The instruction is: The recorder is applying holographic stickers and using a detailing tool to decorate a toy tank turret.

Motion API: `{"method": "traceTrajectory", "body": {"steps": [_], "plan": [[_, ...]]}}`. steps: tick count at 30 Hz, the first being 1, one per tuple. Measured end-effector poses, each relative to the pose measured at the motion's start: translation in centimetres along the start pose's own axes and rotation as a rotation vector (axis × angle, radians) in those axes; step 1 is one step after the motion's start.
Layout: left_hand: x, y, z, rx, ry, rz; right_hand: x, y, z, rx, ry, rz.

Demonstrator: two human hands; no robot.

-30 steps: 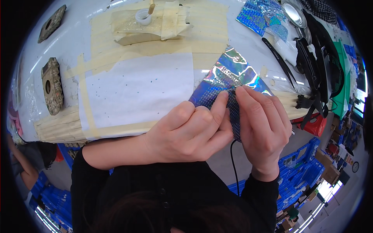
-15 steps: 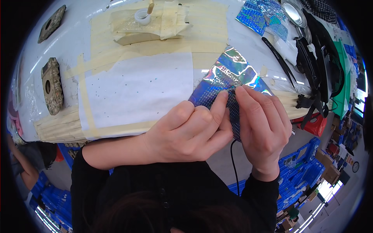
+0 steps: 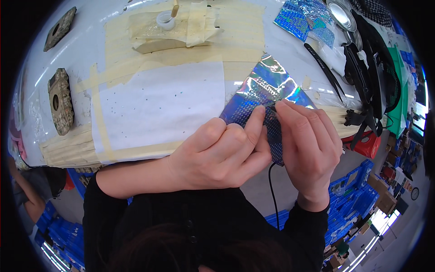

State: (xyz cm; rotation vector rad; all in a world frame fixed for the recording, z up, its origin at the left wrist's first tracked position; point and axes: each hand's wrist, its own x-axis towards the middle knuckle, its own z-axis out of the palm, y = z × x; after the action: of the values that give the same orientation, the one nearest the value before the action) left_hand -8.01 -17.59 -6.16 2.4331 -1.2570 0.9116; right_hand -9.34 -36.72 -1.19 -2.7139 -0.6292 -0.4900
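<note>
Since ½ sec ago, the R hand [image 3: 312,145] has swung a touch to the right at wrist & knuckles, fingertips approx. same spot, so more of the near corner of the blue-silver, shiny, dot-patterned holographic film sheet [image 3: 267,77] shows. L hand [image 3: 222,156] looks abt. unchanged.

Key relation: the sheet lies w/ one corner aimed away from the person & one toward them, so its longer visible axis runs near–far, passing btwn the two hands. Neither hand is clearly nearer; both sets of fingertips meet at abt. mid-sheet, L from the left, R from the right. Far half is beyond the fingertips; near corner drops btwn the palms, past the table edge.

L hand: index stretched onto the sheet, other fingers curled; can't tell if it's pinching. R hand: thumb & index tips drawn close over a tiny dark spot, too small to ID; can't confirm a grip. White paper sheet [image 3: 158,109] is to the left, black slim metal tweezers [image 3: 324,70] far right, apart from both hands.
</note>
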Motion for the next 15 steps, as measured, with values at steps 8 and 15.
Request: {"method": "traceTrajectory", "body": {"steps": [8,15], "plan": [[0.0,0.0,-0.2,-0.01,-0.01,0.0,1.3,1.7,-1.4,0.095,0.096,0.078],[0.3,-0.6,-1.4,-0.168,-0.004,-0.074,1.6,3.0,-2.1,0.103,0.026,-0.024]]}}
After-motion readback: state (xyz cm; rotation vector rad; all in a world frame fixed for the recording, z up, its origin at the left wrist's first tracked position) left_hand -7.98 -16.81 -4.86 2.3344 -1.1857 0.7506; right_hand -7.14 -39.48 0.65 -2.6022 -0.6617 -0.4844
